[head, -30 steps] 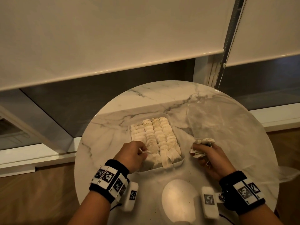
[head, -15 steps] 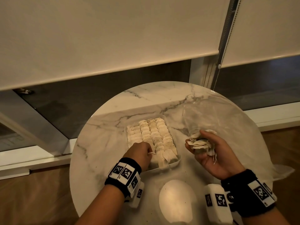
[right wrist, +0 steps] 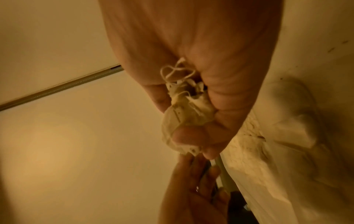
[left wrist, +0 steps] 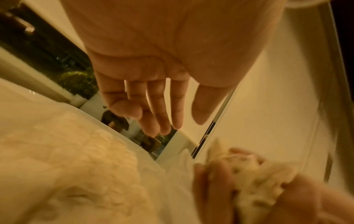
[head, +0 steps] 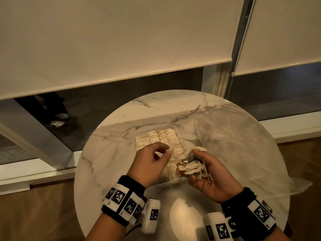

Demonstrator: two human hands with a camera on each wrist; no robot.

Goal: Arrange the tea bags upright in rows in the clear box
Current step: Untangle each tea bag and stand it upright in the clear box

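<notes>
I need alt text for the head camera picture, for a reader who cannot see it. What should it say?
Seen from above, a right hand holds a bunch of tea bags beside a clear box already filled with rows of tea bags, while the empty left hand reaches toward the bunch. The box stands on a round marble table next to a clear plastic bag, below window blinds.

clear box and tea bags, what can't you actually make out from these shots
- Near left part of the clear box, head view: the left hand covers it, so whether those rows are full is hidden.
- Count of tea bags in the bunch held by the right hand: crumpled and overlapping, head and right wrist views.
- Rows in the box, left wrist view: blurred.
- Clear plastic bag: contents unreadable.
</notes>
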